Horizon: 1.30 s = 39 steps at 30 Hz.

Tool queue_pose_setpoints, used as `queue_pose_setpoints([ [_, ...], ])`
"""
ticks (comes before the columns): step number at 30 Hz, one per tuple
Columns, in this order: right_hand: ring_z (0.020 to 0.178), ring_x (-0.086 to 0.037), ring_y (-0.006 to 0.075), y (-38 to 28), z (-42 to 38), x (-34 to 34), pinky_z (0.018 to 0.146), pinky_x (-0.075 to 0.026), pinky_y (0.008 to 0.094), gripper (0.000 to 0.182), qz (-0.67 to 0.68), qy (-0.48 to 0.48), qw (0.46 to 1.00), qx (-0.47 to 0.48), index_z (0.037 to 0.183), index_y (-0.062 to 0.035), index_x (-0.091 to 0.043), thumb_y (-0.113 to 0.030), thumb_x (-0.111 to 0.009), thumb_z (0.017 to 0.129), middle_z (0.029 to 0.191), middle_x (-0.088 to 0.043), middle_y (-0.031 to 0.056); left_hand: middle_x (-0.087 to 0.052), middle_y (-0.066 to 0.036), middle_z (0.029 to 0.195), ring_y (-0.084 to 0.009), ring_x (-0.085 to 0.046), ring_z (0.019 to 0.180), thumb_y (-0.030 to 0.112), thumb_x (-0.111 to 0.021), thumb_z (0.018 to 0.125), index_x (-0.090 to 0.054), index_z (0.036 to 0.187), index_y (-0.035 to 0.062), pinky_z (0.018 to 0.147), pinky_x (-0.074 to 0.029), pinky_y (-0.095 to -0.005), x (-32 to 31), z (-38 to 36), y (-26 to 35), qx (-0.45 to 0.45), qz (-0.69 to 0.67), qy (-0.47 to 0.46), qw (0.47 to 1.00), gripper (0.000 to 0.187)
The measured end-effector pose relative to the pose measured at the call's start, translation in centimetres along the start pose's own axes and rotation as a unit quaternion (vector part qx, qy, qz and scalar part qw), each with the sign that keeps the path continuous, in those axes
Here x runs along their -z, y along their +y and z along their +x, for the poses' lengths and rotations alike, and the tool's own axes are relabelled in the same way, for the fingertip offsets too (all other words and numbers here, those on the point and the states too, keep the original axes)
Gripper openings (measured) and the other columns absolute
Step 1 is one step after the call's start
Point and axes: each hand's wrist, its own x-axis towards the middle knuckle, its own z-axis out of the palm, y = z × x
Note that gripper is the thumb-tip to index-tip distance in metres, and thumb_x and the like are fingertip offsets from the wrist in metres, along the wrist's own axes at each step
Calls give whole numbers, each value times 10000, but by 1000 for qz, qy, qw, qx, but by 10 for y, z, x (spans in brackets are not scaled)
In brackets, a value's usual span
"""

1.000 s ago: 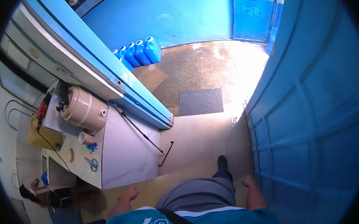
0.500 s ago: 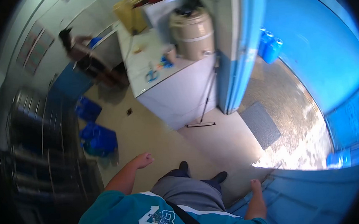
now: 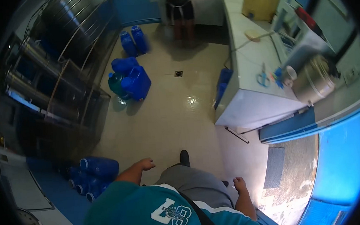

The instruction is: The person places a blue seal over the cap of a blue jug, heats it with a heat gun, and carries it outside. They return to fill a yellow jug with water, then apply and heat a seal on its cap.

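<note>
My left hand (image 3: 146, 164) hangs at my side above the floor, its fingers loosely bent and a little apart. It touches nothing, and no object shows in it. On the other side, my right hand (image 3: 239, 184) is held low beside my grey trousers (image 3: 200, 181). Its fingers are partly curled with a small gap at the thumb, and it looks free of any object. Nearest to my left hand are several blue water containers (image 3: 101, 166) lying stacked by the wall. A floor squeegee (image 3: 237, 135) lies ahead of my right hand.
Ahead stand blue jugs (image 3: 137, 83) and a teal jug (image 3: 115, 84) near steel tanks (image 3: 69, 20). A white counter (image 3: 248, 46) on the right carries scissors (image 3: 263, 79) and a beige drink cooler (image 3: 315, 81). Another person (image 3: 178, 9) stands at the far counter. A doorway with a mat (image 3: 275, 167) is right.
My view has swung left, so the counter and doorway now sit farther right. The stacked containers have come into view on the left. Both hands stay free.
</note>
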Motion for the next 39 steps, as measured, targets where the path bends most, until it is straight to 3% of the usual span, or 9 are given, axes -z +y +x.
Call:
queue_pose_setpoints([
  [6, 917, -684, 264, -164, -11, -3, 817, -549, 381, 457, -96, -88, 991, -6, 1209, 36, -634, -301, -676, 903, 1035, -711, 184, -626, -211, 1308, -346, -614, 1198, 448, -675, 876, -528, 1387, 7, 1030, -479, -418, 51, 30, -32, -25, -74, 75, 994, 691],
  [11, 1035, -682, 315, -200, 36, -4, 902, -538, 400, 503, -176, -97, 978, 47, 1237, 38, -633, -334, -669, 901, 1118, -705, 226, -666, -207, 1215, -326, -656, 1110, 392, -696, 885, -541, 1357, -3, 945, -525, -393, 83, 39, -30, -45, -209, 173, 961, 635],
  [17, 1097, -670, 338, -268, 97, -9, 955, -523, 406, 535, -282, -142, 948, 45, 1211, 49, -647, -371, -685, 883, 1143, -701, 237, -675, -205, 1197, -311, -661, 1101, 380, -695, 894, -549, 1334, -16, 946, -523, -393, 57, 27, -65, -14, -311, 177, 934, 610],
  [21, 1099, -668, 338, -329, 162, -30, 964, -516, 396, 543, -304, -172, 933, 88, 1208, 50, -647, -382, -679, 881, 1140, -703, 229, -631, -237, 1283, -337, -607, 1206, 467, -657, 892, -547, 1341, -15, 1028, -478, -412, 24, 7, -108, 111, -248, 135, 953, 668],
  [25, 1099, -668, 332, -411, 235, -57, 955, -516, 392, 543, -316, -186, 917, 156, 1181, 39, -656, -408, -669, 872, 1133, -704, 225, -605, -235, 1330, -355, -579, 1242, 509, -638, 893, -561, 1340, -10, 1061, -451, -395, 18, -23, -120, 253, -281, 106, 920, 689],
  [29, 1083, -673, 333, -488, 320, -84, 933, -523, 402, 517, -332, -197, 900, 204, 1161, 32, -650, -396, -645, 872, 1132, -703, 223, -611, -226, 1328, -355, -583, 1239, 500, -642, 898, -555, 1351, -1, 1054, -458, -399, 71, -27, -96, 297, -306, 91, 900, 682],
  [31, 1057, -680, 350, -544, 352, -92, 920, -528, 411, 503, -315, -209, 897, 228, 1159, 31, -646, -386, -640, 878, 1128, -702, 229, -618, -224, 1319, -348, -593, 1232, 483, -645, 906, -536, 1375, 11, 1040, -470, -407, 123, -7, -82, 253, -294, 64, 920, 673],
  [35, 1043, -683, 376, -629, 428, -111, 913, -533, 424, 479, -362, -195, 857, 312, 1164, 26, -646, -360, -649, 881, 1122, -697, 250, -614, -224, 1326, -330, -605, 1223, 404, -661, 930, -512, 1392, 11, 1023, -485, -393, 226, 38, -43, 181, -344, 245, 888, 625],
  [39, 1079, -673, 374, -714, 449, -118, 943, -523, 426, 446, -338, -197, 877, 280, 1173, 24, -649, -321, -642, 891, 1130, -695, 252, -594, -229, 1349, -294, -604, 1232, 294, -663, 960, -468, 1416, 8, 1026, -487, -376, 341, 43, 14, 96, -476, 288, 825, 573],
])
